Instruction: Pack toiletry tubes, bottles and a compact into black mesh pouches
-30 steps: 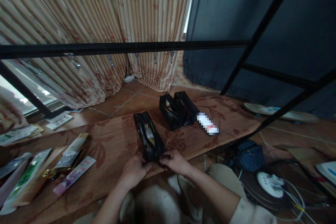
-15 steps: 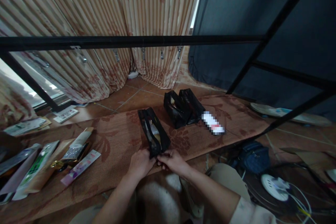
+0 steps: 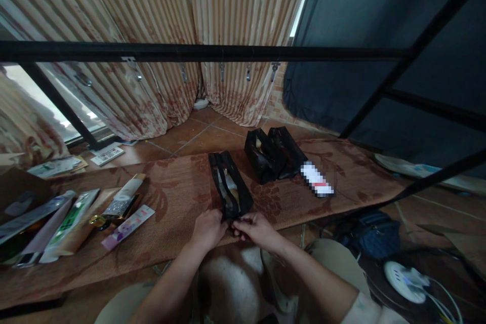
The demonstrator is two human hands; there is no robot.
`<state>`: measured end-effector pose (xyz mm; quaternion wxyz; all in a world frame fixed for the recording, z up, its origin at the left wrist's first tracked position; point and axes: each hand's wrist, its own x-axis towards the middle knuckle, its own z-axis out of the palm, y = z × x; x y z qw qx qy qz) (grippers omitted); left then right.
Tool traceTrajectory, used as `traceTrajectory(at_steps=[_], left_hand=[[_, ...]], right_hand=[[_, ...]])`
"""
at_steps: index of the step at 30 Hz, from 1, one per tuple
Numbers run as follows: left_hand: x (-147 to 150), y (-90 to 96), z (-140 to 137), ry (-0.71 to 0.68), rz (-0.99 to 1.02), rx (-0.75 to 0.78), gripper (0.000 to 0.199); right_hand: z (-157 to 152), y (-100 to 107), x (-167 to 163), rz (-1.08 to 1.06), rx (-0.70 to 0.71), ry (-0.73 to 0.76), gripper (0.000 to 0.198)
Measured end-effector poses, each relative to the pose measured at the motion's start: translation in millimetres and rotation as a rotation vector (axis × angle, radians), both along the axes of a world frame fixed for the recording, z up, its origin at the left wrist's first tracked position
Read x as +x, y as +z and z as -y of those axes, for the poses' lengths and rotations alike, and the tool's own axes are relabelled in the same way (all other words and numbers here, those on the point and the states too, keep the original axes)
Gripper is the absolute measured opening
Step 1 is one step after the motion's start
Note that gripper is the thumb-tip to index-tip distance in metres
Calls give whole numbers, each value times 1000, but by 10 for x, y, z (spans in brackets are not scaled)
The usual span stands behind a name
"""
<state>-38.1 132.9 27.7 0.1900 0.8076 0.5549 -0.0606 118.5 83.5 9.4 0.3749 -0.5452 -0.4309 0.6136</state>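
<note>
A black zippered pouch [image 3: 243, 191] lies on the brown patterned cloth, its top unzipped and something pale showing inside. At its near end, my left hand [image 3: 208, 230] is closed on the left corner. My right hand [image 3: 255, 229] pinches at the same end, just right of the left one; whether it holds the zipper pull or the fabric is hidden by the fingers. Two more black pouches, one [image 3: 261, 159] with its top gaping and another [image 3: 286, 152] beside it, stand behind to the right.
Several tubes, including a green and white one [image 3: 70, 225], and a pink-white box [image 3: 128, 226] lie left on the cloth [image 3: 174, 197]. A blurred white item [image 3: 317, 179] lies right. A black metal bar [image 3: 212, 53] crosses ahead. A white power strip [image 3: 404, 281] and blue bag [image 3: 375, 235] sit at lower right.
The view has swung slightly left, so everything sits further right. Both hands stay at the pouch's near end, and its opening looks much the same.
</note>
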Motion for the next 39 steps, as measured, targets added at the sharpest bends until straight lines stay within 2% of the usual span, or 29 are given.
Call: traceTrajectory(at_steps=[4,9,14,18,21,27,39], left_hand=[[-49,0,-48,30,-8,45,33],[-104,-15,-113,121,-56,87,38],[-101,-23,-111,8,3,91,36],[-84,19,-83,-27,10,91,32],[-92,77,-70,-32,21,89,31],[-144,144,-77,-8,82,122,44],[-153,91,-135,-77,71,120,43]], right_hand=[[-34,102,148,89,-16,121,24],[-111,145,285,303,83,61,22],[-117,222,280,715,220,31,22],[-105,257,225,961,212,43,25],[-113,268,202,1015,219,76,27],[-128,282,193,1120,266,165,34],[-130,244,155,1104,336,167,32]])
